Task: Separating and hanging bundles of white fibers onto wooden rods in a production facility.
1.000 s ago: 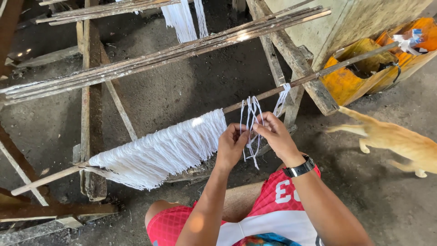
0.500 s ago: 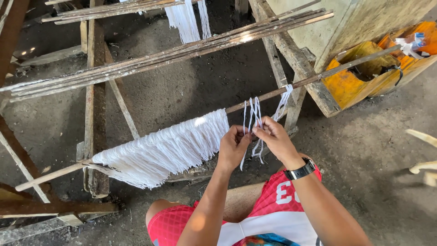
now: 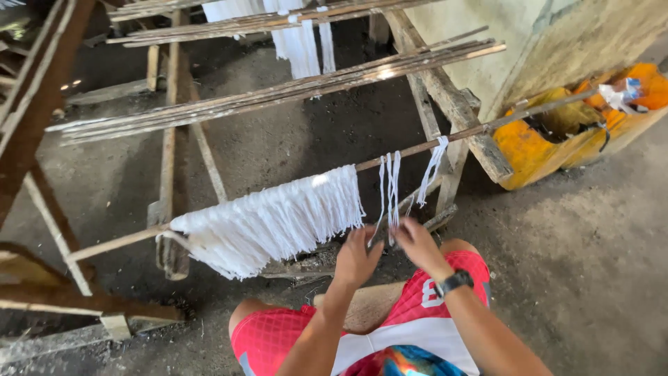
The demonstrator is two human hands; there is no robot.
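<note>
At centre frame, the left hand (image 3: 356, 256) and right hand (image 3: 416, 243) each pinch loose white strands (image 3: 390, 186) hanging from a thin pole (image 3: 424, 146). Left of them, a dense white fringe (image 3: 268, 219) drapes the same pole.

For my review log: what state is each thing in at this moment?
left hand: gripping hanging white strands
right hand: pinching the same strands
loose strands: draped over pole, spaced apart
dense white fringe: packed along pole, hanging
pole: slanted, resting on frame
yellow container: open, tilted
</note>
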